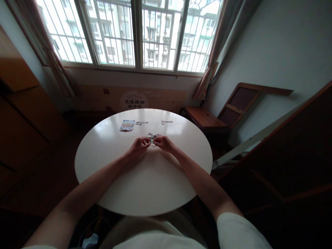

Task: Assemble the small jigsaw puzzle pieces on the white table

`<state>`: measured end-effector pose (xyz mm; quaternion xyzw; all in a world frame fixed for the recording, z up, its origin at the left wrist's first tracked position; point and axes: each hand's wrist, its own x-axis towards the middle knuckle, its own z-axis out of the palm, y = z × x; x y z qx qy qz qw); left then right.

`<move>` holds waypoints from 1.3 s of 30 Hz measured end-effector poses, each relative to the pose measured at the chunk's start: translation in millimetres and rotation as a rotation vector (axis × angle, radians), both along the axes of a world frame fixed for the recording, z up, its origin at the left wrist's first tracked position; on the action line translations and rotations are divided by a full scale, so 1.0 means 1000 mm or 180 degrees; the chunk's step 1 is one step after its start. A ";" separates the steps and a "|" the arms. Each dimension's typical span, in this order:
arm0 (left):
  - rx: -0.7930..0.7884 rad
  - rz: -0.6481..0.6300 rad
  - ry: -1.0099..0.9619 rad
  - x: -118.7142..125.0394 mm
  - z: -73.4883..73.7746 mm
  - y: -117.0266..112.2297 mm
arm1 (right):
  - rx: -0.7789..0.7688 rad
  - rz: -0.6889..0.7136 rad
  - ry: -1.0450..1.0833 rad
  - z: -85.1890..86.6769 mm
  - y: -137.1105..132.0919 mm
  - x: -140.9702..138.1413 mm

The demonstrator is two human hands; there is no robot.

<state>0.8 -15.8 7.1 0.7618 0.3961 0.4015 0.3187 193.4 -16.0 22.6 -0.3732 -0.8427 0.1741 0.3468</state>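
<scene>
My left hand [140, 144] and my right hand [163, 142] meet over the middle of a round white table [145, 186]. Their fingertips pinch a small light-blue jigsaw puzzle piece [151, 141] between them; whether it is one piece or two joined is too small to tell. Just beyond and under the fingers lies a loose pile of puzzle pieces [153, 136], partly hidden by my hands. Farther back, a short row of pieces [141, 122] sits beside a printed picture packet [127, 125]. Another little row of pieces [166, 121] lies to the right.
A wooden chair [207, 117] stands behind the table at the right, near the wall. Orange-brown cabinets [20, 121] line the left side. A long printed box [101, 97] rests below the barred window [137, 34]. A dark wooden panel [293, 152] leans at the right.
</scene>
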 end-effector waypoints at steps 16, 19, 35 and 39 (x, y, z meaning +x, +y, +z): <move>0.0084 -0.0090 0.0082 -0.002 -0.005 0.005 | 0.0063 -0.0023 0.0021 0.001 -0.001 -0.001; 0.0078 -0.0077 0.0087 -0.002 -0.006 0.007 | 0.0059 0.0000 0.0025 0.000 -0.001 -0.002; 0.0134 0.0040 0.0204 -0.002 -0.010 0.009 | -0.0025 -0.0040 0.0048 0.002 -0.003 -0.004; 0.0131 0.0092 0.0146 -0.001 -0.009 0.008 | -0.0049 -0.0072 0.0026 0.004 -0.005 -0.004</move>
